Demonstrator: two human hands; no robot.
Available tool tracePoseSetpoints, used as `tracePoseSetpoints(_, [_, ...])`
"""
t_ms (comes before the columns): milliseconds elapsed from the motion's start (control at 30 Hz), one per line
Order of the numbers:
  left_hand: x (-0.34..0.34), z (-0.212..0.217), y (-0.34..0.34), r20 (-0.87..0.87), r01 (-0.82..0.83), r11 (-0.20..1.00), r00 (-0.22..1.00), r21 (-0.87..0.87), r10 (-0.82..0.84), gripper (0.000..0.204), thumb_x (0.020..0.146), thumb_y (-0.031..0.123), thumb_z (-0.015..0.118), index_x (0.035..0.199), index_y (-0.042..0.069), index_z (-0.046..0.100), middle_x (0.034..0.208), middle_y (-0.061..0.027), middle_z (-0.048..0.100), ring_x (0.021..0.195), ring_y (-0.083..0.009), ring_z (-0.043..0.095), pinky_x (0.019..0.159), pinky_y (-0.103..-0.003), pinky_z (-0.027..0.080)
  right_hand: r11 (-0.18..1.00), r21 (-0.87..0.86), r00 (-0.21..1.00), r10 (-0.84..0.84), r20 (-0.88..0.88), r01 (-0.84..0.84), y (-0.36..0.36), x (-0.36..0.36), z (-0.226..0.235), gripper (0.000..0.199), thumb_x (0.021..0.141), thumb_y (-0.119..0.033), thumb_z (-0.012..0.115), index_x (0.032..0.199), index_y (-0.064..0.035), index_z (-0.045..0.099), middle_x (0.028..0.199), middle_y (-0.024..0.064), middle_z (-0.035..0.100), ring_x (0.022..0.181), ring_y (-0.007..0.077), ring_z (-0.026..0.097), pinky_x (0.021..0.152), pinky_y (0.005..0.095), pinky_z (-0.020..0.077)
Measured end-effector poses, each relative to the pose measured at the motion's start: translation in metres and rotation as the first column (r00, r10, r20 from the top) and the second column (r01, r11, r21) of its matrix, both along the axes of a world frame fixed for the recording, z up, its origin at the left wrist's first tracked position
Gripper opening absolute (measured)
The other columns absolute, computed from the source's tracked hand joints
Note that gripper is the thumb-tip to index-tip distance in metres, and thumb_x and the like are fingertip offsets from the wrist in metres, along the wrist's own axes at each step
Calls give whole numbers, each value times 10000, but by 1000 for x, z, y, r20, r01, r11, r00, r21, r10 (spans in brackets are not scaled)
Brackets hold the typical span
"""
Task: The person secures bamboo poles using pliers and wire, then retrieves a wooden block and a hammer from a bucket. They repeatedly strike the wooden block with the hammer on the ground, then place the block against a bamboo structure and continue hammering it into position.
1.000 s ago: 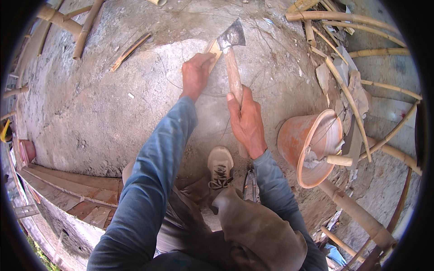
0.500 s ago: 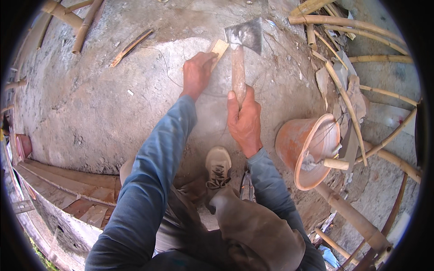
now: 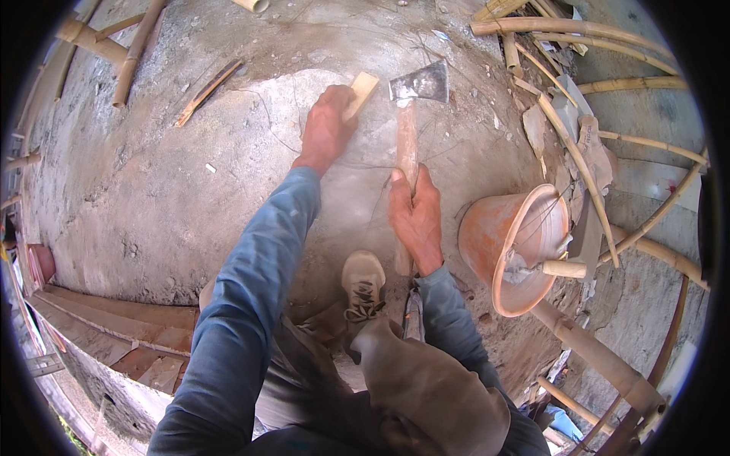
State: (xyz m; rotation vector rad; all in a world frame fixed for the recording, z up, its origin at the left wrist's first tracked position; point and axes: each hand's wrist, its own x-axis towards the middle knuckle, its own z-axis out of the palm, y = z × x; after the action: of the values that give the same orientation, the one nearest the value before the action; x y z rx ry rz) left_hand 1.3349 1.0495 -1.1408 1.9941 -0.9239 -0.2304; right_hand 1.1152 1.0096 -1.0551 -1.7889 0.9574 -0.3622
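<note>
My left hand [image 3: 325, 129] is closed around a short, pale wooden piece [image 3: 360, 95], whose far end sticks out past my fingers toward the upper right. In my right hand [image 3: 418, 216] is the wooden handle of a hatchet [image 3: 407, 137], gripped near its lower half. The hatchet's metal head [image 3: 420, 82] lies just right of the wooden piece, with a gap between them. Its wide edge points right. The part of the wood under my left palm is hidden.
An orange bucket [image 3: 487, 235] leans at the right with a wooden-handled trowel [image 3: 563, 268] in it. Bamboo poles [image 3: 578, 171] clutter the right side. A split dark stick [image 3: 209, 91] lies at the upper left. My shoe [image 3: 363, 281] is on the ground below my hands.
The hatchet has come down and toward me, and its head has turned slightly clockwise. My left hand still holds the wooden piece, now tilted a little differently. The whole view has shifted slightly.
</note>
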Motion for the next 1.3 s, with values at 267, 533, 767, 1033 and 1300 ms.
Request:
tracePoseSetpoints(267, [-28, -4, -4, -24, 180, 984, 983, 0, -180, 449, 874, 83, 803, 1316, 108, 731, 1408, -77, 705, 1233, -355, 699, 1080, -435, 565, 998, 26, 996, -56, -72, 58, 5, -24, 2, 369, 1135, -332, 589, 1163, 35, 606, 738, 118, 621, 607, 218, 602, 570, 387, 479])
tracePoseSetpoints(533, [-21, -8, -1, -63, 215, 976, 975, 14, -214, 442, 888, 86, 803, 1324, 114, 731, 1397, -74, 718, 1206, -355, 718, 1078, -431, 573, 993, -112, 988, 19, -156, -37, 11, -12, 11, 366, 1108, -290, 606, 1188, 67, 611, 770, 293, 681, 702, 465, 711, 646, 535, 518])
tracePoseSetpoints(767, [-13, 0, -3, -45, 215, 975, 976, 56, -213, 427, 922, 149, 814, 1339, 102, 734, 1367, -104, 740, 1166, -345, 749, 1053, -433, 600, 986, -128, 979, 78, -188, -103, 7, -9, 4, 367, 1098, -269, 618, 1235, 70, 596, 786, 311, 691, 746, 497, 722, 640, 551, 523])
tracePoseSetpoints(1033, [-16, -5, 1, -72, 206, 978, 976, 11, -205, 457, 914, 142, 788, 1363, 111, 705, 1319, -119, 747, 1148, -394, 729, 1023, -467, 584, 962, -272, 991, 57, 119, -22, 14, -2, 32, 340, 1083, -236, 645, 1241, 59, 583, 837, 337, 701, 776, 533, 717, 628, 576, 524])
tracePoseSetpoints(1300, [-17, -9, 2, -22, 216, 973, 976, 81, -215, 437, 926, 150, 769, 1359, 124, 713, 1325, -100, 744, 1159, -391, 720, 1013, -465, 583, 961, -230, 983, 125, -138, -154, 9, 0, 25, 320, 1093, -218, 630, 1279, 39, 589, 801, 275, 681, 713, 452, 715, 646, 495, 525])
